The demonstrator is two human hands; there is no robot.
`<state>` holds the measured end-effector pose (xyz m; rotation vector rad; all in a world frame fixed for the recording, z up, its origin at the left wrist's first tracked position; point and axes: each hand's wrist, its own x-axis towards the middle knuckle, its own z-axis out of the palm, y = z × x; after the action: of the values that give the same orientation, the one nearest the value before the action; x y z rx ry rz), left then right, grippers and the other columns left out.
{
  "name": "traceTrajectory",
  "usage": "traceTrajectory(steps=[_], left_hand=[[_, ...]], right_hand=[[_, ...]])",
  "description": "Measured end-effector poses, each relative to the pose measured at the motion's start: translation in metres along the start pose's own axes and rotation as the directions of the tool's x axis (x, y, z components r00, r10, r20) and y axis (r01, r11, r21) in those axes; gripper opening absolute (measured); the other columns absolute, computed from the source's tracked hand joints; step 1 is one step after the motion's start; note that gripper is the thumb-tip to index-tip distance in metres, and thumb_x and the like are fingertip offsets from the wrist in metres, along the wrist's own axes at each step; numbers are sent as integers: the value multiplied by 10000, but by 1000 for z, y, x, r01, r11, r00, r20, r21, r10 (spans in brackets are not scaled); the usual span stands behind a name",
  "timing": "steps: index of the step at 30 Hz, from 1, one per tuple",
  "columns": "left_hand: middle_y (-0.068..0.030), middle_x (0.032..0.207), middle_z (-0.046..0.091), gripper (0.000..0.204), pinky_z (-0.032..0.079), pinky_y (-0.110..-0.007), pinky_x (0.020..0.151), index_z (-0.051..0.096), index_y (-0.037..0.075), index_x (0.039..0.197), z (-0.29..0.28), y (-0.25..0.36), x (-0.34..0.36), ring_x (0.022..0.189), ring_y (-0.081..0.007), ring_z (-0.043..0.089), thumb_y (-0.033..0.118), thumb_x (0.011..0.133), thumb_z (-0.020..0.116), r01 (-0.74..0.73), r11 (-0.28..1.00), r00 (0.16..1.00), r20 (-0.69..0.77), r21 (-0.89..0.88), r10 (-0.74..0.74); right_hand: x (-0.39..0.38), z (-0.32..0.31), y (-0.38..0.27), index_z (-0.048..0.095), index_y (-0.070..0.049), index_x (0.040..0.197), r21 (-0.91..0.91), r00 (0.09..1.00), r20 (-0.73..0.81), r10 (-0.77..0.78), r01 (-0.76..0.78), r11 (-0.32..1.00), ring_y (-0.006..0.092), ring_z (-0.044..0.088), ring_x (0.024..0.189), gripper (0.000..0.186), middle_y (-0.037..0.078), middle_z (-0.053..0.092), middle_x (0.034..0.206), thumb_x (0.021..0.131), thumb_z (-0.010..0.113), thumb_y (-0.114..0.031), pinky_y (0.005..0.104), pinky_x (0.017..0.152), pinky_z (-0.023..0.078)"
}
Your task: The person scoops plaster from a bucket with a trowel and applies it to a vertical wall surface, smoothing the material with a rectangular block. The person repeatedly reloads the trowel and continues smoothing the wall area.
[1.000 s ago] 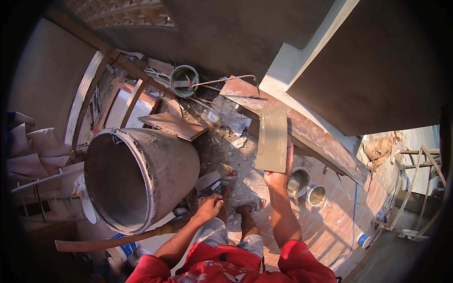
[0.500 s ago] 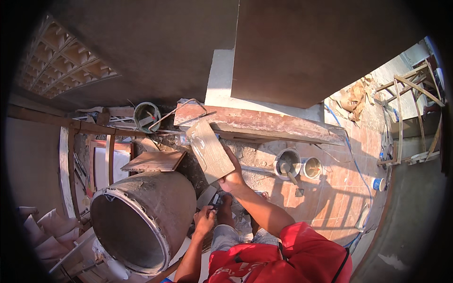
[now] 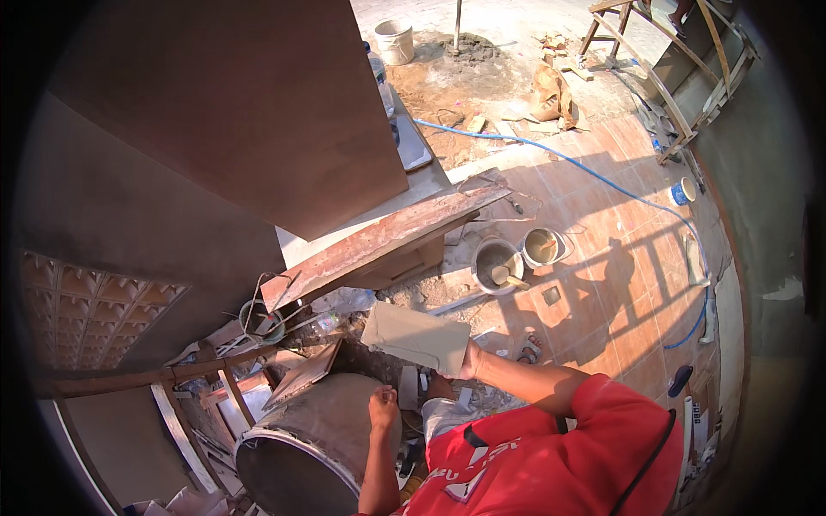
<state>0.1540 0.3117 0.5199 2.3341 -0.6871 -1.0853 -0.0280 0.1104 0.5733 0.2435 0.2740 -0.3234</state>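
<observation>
My right hand grips the right end of a flat rectangular beige-grey tile, holding it up in front of me. Most of its fingers are hidden behind the tile. My left hand is closed, fingers curled, above the side of a large grey drum. Whatever it holds, if anything, cannot be made out. The drum lies on its side with its dark mouth toward me. A brown flat panel leans beyond it.
A reddish, worn ledge juts from the wall. Two buckets, one with a handled tool and a smaller one, stand on the tiled floor. A blue hose crosses it. Wooden framing and rubble lie left.
My view has swung to the right, showing more of the sunlit floor. The tile in my right hand has turned from steeply slanted to nearly level. My left hand stays closed.
</observation>
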Motion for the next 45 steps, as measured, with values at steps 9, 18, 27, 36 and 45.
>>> traceTrajectory(steps=[9,18,27,36,45], left_hand=[[-148,920,710,297,511,-344,818,666,6,1048,128,57,-11,896,-241,684,223,857,596,-46,999,999,-19,-4,46],[-88,979,672,271,474,-289,833,577,5,1189,259,248,-103,899,-160,614,91,933,553,-78,922,763,573,-379,300],[-91,1232,613,378,365,-404,1050,555,0,1249,296,317,-105,1179,-218,545,43,877,601,404,681,465,778,-611,422],[-119,1250,596,505,389,-365,1026,511,-8,1283,275,312,-61,1197,-215,529,80,814,677,484,607,495,770,-630,404],[-135,1242,593,611,402,-397,1035,494,-8,1288,235,331,-16,1204,-243,535,248,803,764,458,645,571,758,-612,315]], right_hand=[[-209,-74,-99,578,-100,1229,132,962,269,-37,1,991,283,692,940,471,139,655,1158,894,530,-428,395,541,576],[-351,-74,-142,488,-90,1332,89,888,267,-374,364,927,238,643,1075,609,138,585,1279,858,635,-442,287,607,574],[-342,-79,-158,438,-72,1348,155,862,416,-291,248,956,138,549,689,758,116,568,1027,767,774,-424,247,529,473],[-299,-46,-177,574,-62,1189,143,954,219,-207,179,973,92,481,501,477,125,612,894,871,642,-412,222,394,365],[-243,-16,-189,590,-55,1103,89,991,80,-110,103,991,108,472,445,450,107,617,792,899,564,-454,224,370,349]])
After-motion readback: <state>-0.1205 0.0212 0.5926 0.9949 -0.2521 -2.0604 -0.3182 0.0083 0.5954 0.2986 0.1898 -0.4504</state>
